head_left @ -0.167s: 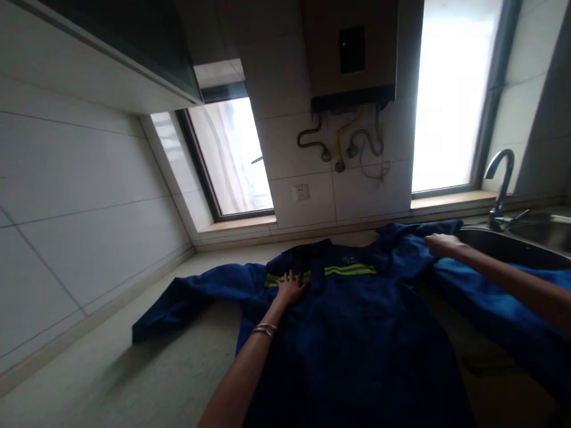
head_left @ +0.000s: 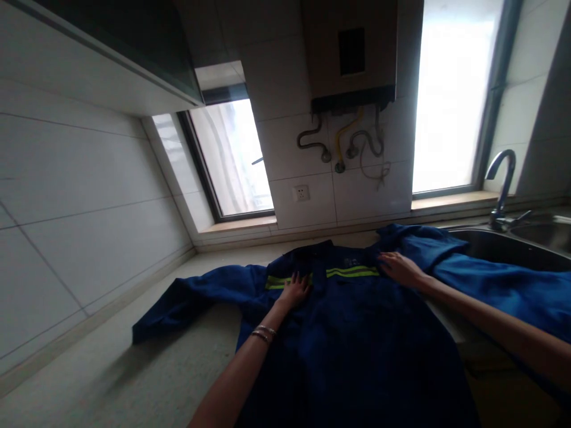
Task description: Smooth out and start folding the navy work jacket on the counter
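A dark blue work jacket [head_left: 357, 339] with yellow-green reflective stripes across its chest lies spread face up on the counter, its collar toward the wall. My left hand [head_left: 295, 291] rests flat on the chest by the left stripe, fingers spread; bracelets circle that wrist. Over at the right end of the stripe, my right hand [head_left: 399, 268] lies on the jacket near the shoulder with its fingers stretched out. One sleeve reaches out to the left across the counter. The other sleeve [head_left: 504, 288] runs right past the sink, partly behind my right forearm.
Pale counter [head_left: 178, 374] extends along the left wall. At the right is a sink [head_left: 530, 252] with a curved faucet [head_left: 504, 178]. A water heater [head_left: 352, 59] with pipes hangs on the tiled wall between two windows, above a socket [head_left: 302, 192]. An overhead cabinet [head_left: 111, 59] juts out upper left.
My right hand has let go of the right sleeve near the sink and moved left onto the jacket's shoulder area. The left hand has shifted slightly right along the chest.
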Available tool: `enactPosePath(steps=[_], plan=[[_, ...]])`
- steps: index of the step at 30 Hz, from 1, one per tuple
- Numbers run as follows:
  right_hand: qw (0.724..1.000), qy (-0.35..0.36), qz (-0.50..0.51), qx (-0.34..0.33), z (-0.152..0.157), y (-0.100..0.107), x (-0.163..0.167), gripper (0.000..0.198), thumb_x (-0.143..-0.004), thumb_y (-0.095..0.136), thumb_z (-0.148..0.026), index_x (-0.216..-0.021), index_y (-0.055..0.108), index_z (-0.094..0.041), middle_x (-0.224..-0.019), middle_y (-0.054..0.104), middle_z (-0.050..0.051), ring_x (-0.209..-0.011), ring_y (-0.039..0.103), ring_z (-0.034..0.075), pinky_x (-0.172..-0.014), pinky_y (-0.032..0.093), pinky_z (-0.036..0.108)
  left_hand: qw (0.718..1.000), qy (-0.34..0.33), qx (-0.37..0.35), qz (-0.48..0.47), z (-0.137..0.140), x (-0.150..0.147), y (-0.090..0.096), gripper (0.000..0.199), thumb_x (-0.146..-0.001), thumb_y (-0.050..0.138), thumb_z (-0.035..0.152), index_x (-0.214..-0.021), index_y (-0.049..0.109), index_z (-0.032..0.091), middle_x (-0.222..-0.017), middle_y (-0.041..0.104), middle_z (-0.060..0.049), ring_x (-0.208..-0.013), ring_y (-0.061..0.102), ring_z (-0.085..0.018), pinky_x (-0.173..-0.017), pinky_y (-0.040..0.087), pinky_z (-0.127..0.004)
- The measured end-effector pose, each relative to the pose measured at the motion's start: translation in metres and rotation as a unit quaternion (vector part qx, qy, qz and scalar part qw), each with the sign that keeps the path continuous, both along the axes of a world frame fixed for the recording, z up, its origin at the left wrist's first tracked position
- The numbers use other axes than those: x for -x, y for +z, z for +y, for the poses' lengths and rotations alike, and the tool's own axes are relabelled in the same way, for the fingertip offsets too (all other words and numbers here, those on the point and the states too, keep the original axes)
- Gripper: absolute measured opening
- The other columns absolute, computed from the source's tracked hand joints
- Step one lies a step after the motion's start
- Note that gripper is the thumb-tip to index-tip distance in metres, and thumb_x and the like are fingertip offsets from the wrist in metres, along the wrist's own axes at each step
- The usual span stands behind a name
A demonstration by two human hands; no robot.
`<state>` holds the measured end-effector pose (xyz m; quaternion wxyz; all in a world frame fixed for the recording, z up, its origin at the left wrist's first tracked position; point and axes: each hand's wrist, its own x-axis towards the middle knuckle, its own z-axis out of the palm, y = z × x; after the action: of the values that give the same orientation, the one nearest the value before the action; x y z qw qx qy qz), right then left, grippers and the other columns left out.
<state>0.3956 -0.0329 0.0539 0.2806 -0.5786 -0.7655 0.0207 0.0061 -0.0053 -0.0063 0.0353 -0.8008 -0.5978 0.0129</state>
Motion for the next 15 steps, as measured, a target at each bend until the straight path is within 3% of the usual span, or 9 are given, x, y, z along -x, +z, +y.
enactPosePath(steps=[2, 5, 9, 15], plan=[[0.995, 0.068, -0.050, 0.049, -0.004, -0.025, 0.036, 0.053, -0.085, 0.048, -0.045, -0.133, 0.046, -0.023, -0.140, 0.039, 0.012, -0.126, 0.038, 0.030, -0.103, 0.029, 0.046, 0.999, -0.051, -0.006, 0.005, 0.000, -0.001, -0.002, 0.058, -0.091, 0.018, 0.044, -0.145, 0.020, 0.022, -0.150, 0.020, -0.010, -0.137, 0.011, -0.033, -0.105, 0.015, -0.059], [0.984, 0.065, -0.085, 0.143, -0.003, -0.052, 0.070, 0.064, -0.084, 0.031, -0.066, -0.140, 0.032, -0.036, -0.149, 0.022, 0.006, -0.132, 0.021, 0.041, -0.100, 0.017, 0.065, 0.998, -0.054, 0.023, -0.009, 0.005, -0.001, -0.004, 0.056, -0.092, 0.018, 0.044, -0.145, 0.019, 0.026, -0.152, 0.016, -0.006, -0.137, 0.011, -0.033, -0.103, 0.017, -0.062], [0.981, 0.072, -0.105, 0.145, 0.025, -0.066, 0.074, 0.062, -0.085, 0.022, -0.068, -0.139, 0.032, -0.039, -0.149, 0.022, 0.003, -0.134, 0.017, 0.039, -0.101, 0.011, 0.064, 0.998, -0.026, 0.038, -0.032, 0.022, 0.001, -0.004, 0.058, -0.091, 0.018, 0.052, -0.145, 0.017, 0.029, -0.152, 0.015, -0.006, -0.137, 0.011, -0.034, -0.101, 0.017, -0.064], [0.984, 0.113, -0.069, 0.122, 0.094, -0.077, 0.057, 0.057, -0.085, 0.031, -0.064, -0.133, 0.043, -0.037, -0.147, 0.029, 0.000, -0.134, 0.023, 0.033, -0.106, 0.011, 0.056, 0.999, 0.000, 0.026, -0.048, 0.065, -0.008, -0.005, 0.057, -0.091, 0.020, 0.052, -0.144, 0.019, 0.030, -0.151, 0.017, -0.005, -0.137, 0.013, -0.032, -0.103, 0.016, -0.062]])
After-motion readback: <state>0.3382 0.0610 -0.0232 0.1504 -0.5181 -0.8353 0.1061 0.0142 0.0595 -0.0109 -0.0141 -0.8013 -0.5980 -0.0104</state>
